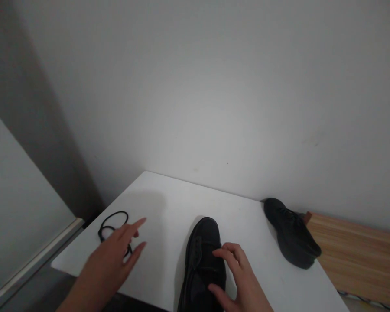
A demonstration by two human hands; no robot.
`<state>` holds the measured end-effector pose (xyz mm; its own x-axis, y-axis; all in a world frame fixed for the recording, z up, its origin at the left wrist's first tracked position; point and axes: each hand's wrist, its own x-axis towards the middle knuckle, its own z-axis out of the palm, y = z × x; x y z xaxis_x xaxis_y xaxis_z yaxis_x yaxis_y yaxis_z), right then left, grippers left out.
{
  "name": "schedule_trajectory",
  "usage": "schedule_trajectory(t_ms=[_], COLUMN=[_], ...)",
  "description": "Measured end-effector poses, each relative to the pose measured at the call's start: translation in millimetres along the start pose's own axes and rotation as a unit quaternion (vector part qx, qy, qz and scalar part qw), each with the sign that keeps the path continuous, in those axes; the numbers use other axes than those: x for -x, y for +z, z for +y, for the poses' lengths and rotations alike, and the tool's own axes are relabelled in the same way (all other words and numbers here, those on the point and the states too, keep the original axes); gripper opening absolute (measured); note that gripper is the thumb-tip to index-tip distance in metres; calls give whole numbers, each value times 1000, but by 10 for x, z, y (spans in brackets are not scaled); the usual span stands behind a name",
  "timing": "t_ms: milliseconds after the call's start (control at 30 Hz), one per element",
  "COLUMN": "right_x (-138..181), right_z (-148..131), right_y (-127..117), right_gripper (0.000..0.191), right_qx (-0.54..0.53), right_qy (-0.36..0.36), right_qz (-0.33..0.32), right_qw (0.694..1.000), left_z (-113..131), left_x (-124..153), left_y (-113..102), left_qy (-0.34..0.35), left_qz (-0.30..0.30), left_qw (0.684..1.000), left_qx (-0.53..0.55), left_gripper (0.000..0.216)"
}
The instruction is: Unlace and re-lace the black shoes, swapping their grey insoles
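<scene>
A black shoe (203, 242) lies on the white table with its toe pointing away from me; its eyelet flap shows and no lace is visible in it. My right hand (238, 277) is at the shoe's right side, thumb and fingers apart over the opening and tongue, seemingly touching it. Over the table's left part, my left hand (117, 255) is held with thumb and forefinger spread, nothing between them. Partly hidden behind that hand, a thin black cord (118, 212), looking like a shoelace, lies in loops.
The white table (169, 195) stands against a pale wall (195, 108). A second black shoe (289, 234), with laces, sits at the table's right edge. Beyond that is a wood-grain surface (360, 255). A white panel (22, 208) rises at the left.
</scene>
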<state>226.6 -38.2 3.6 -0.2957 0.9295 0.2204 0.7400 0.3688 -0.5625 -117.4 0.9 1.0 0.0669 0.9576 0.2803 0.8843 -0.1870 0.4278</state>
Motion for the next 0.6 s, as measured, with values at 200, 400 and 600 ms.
schedule_trajectory(t_ms=[200, 400, 600], right_x=[-143, -268, -387], right_z=[-92, -99, -97], right_y=[30, -75, -81], right_gripper=[37, 26, 13], right_qx=[27, 23, -9], right_qy=[-6, -49, 31], right_qz=[27, 64, 83], right_qw=[999, 997, 996], left_z=[981, 1238, 1285], left_x=[-31, -243, -356], left_y=[313, 489, 546], left_qy=[160, 147, 112], left_qz=[-124, -192, -150], left_qw=[960, 936, 940], left_qx=[193, 255, 286], left_gripper=[61, 57, 24])
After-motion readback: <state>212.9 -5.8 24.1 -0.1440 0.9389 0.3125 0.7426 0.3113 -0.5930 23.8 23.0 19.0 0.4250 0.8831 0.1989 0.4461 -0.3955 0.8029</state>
